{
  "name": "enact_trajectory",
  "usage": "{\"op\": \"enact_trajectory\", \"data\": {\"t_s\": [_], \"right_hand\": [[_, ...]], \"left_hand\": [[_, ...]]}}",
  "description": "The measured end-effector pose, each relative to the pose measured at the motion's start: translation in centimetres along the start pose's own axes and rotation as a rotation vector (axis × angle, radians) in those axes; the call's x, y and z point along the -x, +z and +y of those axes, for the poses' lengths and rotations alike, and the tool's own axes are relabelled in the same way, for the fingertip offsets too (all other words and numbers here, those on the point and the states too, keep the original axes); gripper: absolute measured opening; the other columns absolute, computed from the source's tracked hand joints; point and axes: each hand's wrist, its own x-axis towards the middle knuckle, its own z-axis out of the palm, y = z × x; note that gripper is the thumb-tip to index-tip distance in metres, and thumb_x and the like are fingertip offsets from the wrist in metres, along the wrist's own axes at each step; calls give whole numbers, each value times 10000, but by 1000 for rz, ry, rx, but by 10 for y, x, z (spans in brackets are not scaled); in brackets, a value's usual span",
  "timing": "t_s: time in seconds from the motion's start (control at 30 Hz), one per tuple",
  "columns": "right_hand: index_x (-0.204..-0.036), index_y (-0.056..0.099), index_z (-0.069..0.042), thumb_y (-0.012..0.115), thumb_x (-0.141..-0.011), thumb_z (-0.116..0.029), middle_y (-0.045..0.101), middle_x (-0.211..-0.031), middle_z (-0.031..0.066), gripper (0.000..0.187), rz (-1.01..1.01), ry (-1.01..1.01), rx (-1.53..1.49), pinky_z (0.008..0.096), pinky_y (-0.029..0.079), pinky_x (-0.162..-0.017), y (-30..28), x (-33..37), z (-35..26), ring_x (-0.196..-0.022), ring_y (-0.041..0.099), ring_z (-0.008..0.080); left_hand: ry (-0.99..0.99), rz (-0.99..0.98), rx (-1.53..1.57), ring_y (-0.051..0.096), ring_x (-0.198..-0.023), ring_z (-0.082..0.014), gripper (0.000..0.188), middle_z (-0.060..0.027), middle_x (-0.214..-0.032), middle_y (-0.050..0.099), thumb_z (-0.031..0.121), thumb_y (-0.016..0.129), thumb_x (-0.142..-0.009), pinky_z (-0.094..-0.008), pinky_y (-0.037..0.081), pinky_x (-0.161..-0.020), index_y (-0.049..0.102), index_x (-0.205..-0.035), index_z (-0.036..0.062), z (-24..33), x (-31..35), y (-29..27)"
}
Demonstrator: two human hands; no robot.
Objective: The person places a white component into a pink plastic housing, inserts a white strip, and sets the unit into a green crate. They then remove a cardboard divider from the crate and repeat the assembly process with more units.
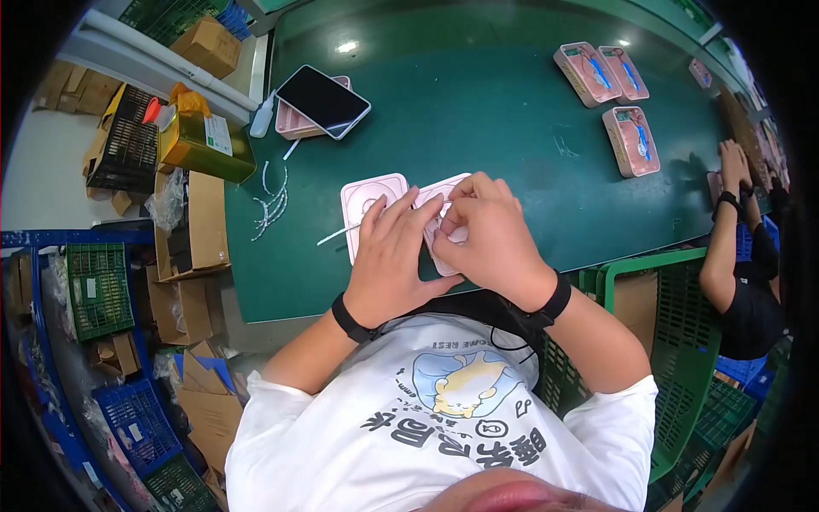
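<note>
Pink case (373, 203) lies under both hands (394, 260) (488, 235) — fingertips touching.

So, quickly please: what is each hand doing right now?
Left hand: fingers bent, pressing on the open pink case; grip unclear.
Right hand: fingertips pinched at the case's other half; what it holds is hidden.

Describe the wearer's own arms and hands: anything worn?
Both forearms are bare, no gloves. The left hand has a black band at the wrist; the right hand has a wider black band. Short white T-shirt sleeves end above the elbows.
</note>
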Motion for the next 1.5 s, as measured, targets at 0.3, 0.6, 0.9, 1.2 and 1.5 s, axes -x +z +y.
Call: {"op": "enact_trajectory", "data": {"t_s": [0.3, 0.6, 0.9, 1.2, 1.5], "right_hand": [[-893, 785, -39, 869, -807, -107, 740, -1287, 125, 138, 46, -349, -15, 452, 587, -1008, -41, -16, 78, -1187, 665, 363], [-912, 740, -72, 862, -809, -143, 759, -1271, 100, 175, -14, -356, -20, 432, 616, -914, -46, -23, 94, -1084, 722, 335], [-947, 748, -58, 851, -822, -135, 746, -1265, 140, 180, -108, -388, -211, 432, 611, -901, -48, -27, 117, -1109, 721, 334], [-966, 739, -41, 863, -815, -120, 735, -1207, 152, 210, -96, -410, -255, 417, 596, -905, -44, -30, 115, -1088, 712, 334], [-958, 694, -10, 792, -875, -102, 692, -974, 94, 158, -305, -102, -201, 351, 564, -762, -58, -26, 94, -850, 669, 205]], "left_hand": [[112, -91, -109, 512, -1610, -413, 971, -148, -1612, 653, 356, 994, -815, -658, 324, -1325, 540, -1618, 53, 6, -18, 7], [193, -167, -216, 549, -1556, -425, 750, -135, -1587, 676, 346, 959, -811, -631, 406, -1289, 714, -1477, 102, 14, -45, 16], [217, -178, -163, 588, -1483, -433, 803, -122, -1522, 701, 358, 935, -798, -650, 425, -1276, 706, -1536, 138, 10, -49, 20], [274, -190, -274, 586, -1489, -404, 838, -125, -1547, 678, 343, 926, -807, -660, 404, -1280, 677, -1589, 175, 5, -47, 10], [42, -88, -16, 700, -1374, -368, 315, -79, -1336, 803, 194, 864, -860, -572, 448, -1261, 798, -1151, 91, 14, -49, 21]]}}
